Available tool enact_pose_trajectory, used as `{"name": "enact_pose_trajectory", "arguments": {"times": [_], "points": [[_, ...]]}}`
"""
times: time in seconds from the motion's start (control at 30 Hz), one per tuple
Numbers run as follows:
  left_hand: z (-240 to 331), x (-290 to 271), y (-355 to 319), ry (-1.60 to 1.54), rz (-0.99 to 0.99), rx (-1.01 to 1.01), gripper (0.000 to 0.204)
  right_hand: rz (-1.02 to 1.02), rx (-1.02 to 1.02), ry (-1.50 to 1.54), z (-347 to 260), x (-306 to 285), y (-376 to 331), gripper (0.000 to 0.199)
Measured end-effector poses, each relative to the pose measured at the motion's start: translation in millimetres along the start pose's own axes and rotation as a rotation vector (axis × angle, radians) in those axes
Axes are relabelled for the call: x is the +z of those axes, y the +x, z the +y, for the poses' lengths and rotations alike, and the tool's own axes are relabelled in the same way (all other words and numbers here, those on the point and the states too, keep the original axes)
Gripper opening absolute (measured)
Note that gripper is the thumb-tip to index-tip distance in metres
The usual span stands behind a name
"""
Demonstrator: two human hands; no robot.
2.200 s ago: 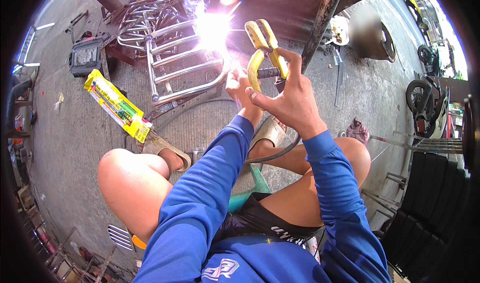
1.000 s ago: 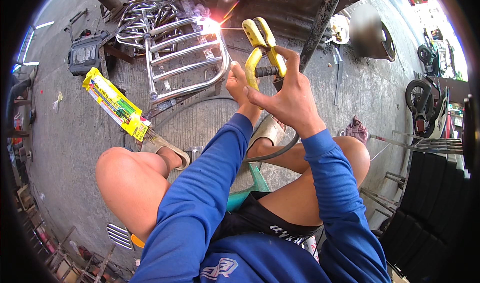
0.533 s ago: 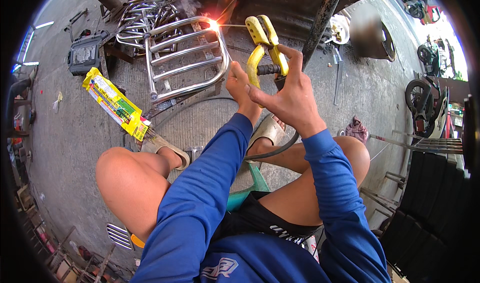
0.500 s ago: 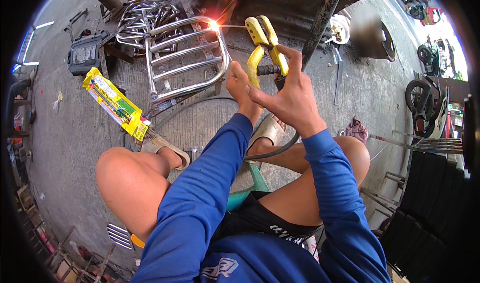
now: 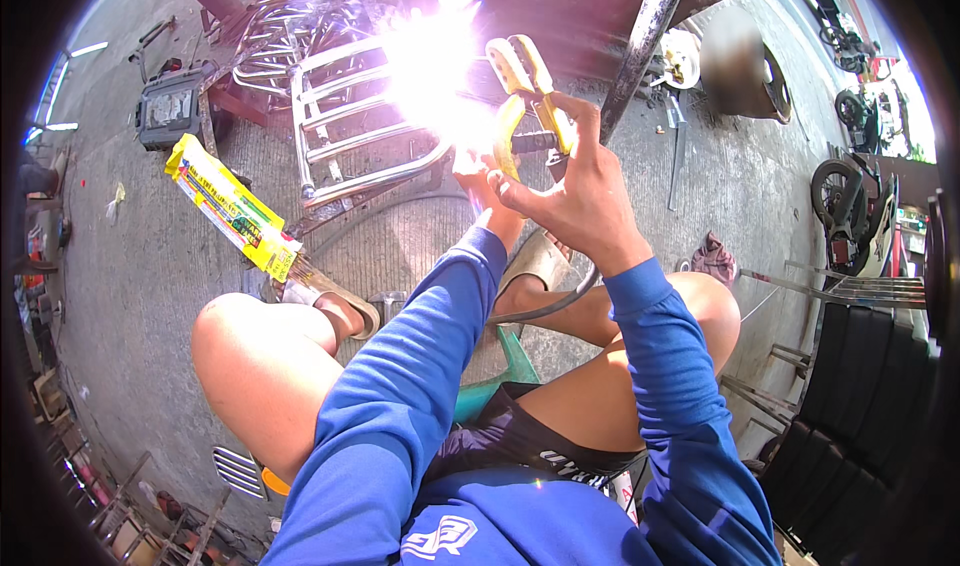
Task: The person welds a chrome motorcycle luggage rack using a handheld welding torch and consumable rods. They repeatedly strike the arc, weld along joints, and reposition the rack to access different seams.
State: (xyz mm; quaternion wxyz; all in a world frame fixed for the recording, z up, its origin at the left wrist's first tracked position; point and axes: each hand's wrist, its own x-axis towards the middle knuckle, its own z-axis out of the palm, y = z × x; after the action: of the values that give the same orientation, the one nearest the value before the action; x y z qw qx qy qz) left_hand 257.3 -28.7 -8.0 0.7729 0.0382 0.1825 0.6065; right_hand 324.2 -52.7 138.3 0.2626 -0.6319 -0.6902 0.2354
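Note:
My right hand (image 5: 580, 191) is closed round a yellow welding electrode holder (image 5: 555, 124), its thumb and forefinger spread along the handle. White-violet arc glare hides the electrode and the far right corner of the shiny metal tube rack (image 5: 345, 121). The rack's several parallel bars show left of the glare. Close beside the rack's right rail is my left hand (image 5: 482, 178), below the holder's jaws. Its fingers look curled, partly washed out, and what they grip is not visible. A dark cable (image 5: 550, 309) runs from the holder down past my right foot.
A yellow packet of welding rods (image 5: 235, 211) lies by my left foot. More metal racks (image 5: 290, 26) are piled behind, near a grey case (image 5: 170, 106). A dark metal post (image 5: 650, 41) slants beyond my right hand. Motorcycles (image 5: 850, 206) and black seats (image 5: 840, 406) stand right.
The small orange spark at the rack's corner has grown into a large white-violet glare covering that corner and the electrode. Both hands and the holder stay nearly in place.

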Motion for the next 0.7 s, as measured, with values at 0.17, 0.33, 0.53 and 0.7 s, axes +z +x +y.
{"name": "enact_pose_trajectory", "arguments": {"times": [0.17, 0.33, 0.53, 0.7], "points": [[-11, -9, 3, 0.082, 0.053, -0.074, 0.055, 0.006, -0.034, -0.011, 3, 1, -1, 0.091], [-18, -36, 26, 0.762, 0.447, 0.479, 0.034, -0.027, -0.013, -0.029, 2, 1, 0, 0.097], [-28, -47, 31, 0.21, 0.357, 0.213, 0.034, -0.07, 0.067, -0.013, -1, -2, 0, 0.097], [-17, -45, 27, -0.115, 0.115, -0.006, 0.061, -0.042, 0.031, 0.072, 0, 0, 2, 0.094]]}}
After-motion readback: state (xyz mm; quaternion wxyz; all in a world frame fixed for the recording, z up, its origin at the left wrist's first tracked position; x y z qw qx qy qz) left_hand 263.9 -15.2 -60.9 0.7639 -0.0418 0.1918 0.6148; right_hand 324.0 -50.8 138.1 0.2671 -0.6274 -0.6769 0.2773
